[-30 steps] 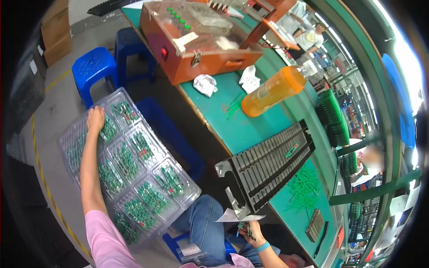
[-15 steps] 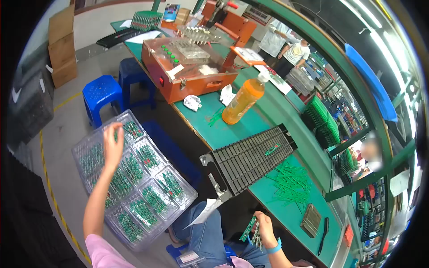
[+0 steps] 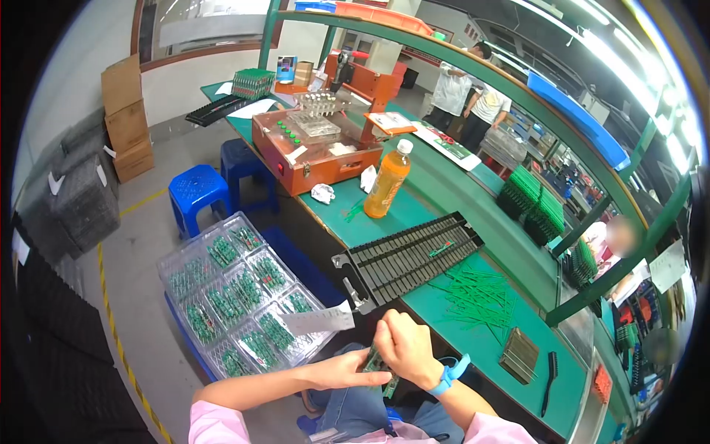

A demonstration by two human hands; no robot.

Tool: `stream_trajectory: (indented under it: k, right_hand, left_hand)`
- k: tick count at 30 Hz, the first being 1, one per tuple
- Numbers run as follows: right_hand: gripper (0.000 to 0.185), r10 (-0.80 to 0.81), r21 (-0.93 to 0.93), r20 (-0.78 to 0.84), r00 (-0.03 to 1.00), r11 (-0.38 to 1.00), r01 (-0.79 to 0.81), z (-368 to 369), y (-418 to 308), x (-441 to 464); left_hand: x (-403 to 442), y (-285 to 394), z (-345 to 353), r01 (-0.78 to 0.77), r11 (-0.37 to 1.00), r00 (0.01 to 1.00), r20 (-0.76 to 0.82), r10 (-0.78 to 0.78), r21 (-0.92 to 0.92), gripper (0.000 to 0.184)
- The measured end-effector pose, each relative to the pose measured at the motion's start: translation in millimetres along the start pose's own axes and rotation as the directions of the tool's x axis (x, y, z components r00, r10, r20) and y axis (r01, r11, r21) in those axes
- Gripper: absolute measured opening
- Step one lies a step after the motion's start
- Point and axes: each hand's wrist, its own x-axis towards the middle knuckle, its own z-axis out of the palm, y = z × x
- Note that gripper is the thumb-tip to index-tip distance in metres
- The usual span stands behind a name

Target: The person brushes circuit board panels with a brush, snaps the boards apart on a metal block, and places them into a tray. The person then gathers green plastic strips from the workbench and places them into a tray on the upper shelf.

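Note:
Over my lap, my two hands are together at a small bunch of green circuit boards [image 3: 376, 362]. My right hand [image 3: 405, 348] is closed around the boards, its fist partly covering them, with a blue wrist strap [image 3: 448, 376] on that wrist. From the left, my left hand [image 3: 346, 370] closes on the same boards, its thumb stretched along the near side. Below and left lies a clear plastic tray [image 3: 171, 260], its compartments filled with more green boards [image 3: 244, 292]. A white paper slip [image 3: 319, 319] overlaps the tray's right side, near my hands.
A black slotted rack [image 3: 407, 259] juts over the table edge, with one small board [image 3: 441, 249] on it. On the green table [image 3: 414, 318] are loose green strips [image 3: 477, 296], a metal block [image 3: 519, 355], a black brush [image 3: 549, 383], an orange bottle [image 3: 387, 180] and an orange-red test box [image 3: 318, 148].
My left hand has left the tray's far compartments and come to my right hand. The right hand has risen with its boards toward the rack. The camera view has shifted.

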Motion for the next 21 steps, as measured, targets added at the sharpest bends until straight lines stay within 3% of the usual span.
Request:
stream_trajectory:
  k: [1,2,6,8,12,14,16,18,21]
  right_hand:
    - [0.008,-0.065,-0.052,-0.005,0.998,0.997,0.064,2,-1,3]
    - [0.008,-0.066,-0.040,0.004,0.998,0.997,0.066,2,-1,6]
    - [0.009,-0.081,-0.099,0.057,0.995,0.991,0.086,15,-9,9]
    - [0.011,-0.045,-0.095,0.167,0.985,0.994,0.062,22,-13,7]
    - [0.011,-0.020,-0.088,0.392,0.920,0.994,0.059,35,-33,9]
    - [0.014,-0.034,0.014,0.346,0.937,0.999,0.031,46,-39,13]
    - [0.019,-0.026,0.099,0.276,0.961,0.995,-0.001,51,-42,16]
    - [0.028,-0.095,0.148,0.201,0.975,0.987,0.066,44,-35,21]
    - [0.029,-0.003,0.243,0.221,0.975,0.969,-0.052,20,-24,14]
  left_hand:
    - [0,1,2,0.128,0.991,0.991,0.043,-0.130,0.043,0.031]
    - [1,0,4,0.135,0.990,0.990,0.033,-0.136,0.035,0.031]
    - [-5,-25,10,-0.009,0.880,0.999,0.036,0.030,-0.475,0.029]
    - [-13,-36,6,-0.017,0.918,0.999,0.027,0.030,-0.397,0.022]
    - [-40,-47,9,-0.038,0.840,0.994,-0.104,-0.022,-0.542,0.017]
    - [-52,-49,9,-0.046,0.812,0.988,-0.146,-0.049,-0.581,0.016]
    - [-70,-45,3,-0.149,0.817,0.935,-0.348,-0.066,-0.557,0.019]
    - [-89,-34,-22,-0.090,0.877,0.844,-0.503,-0.185,-0.472,0.023]
    - [-112,-54,-95,-0.165,0.949,0.638,-0.763,-0.104,-0.268,0.032]
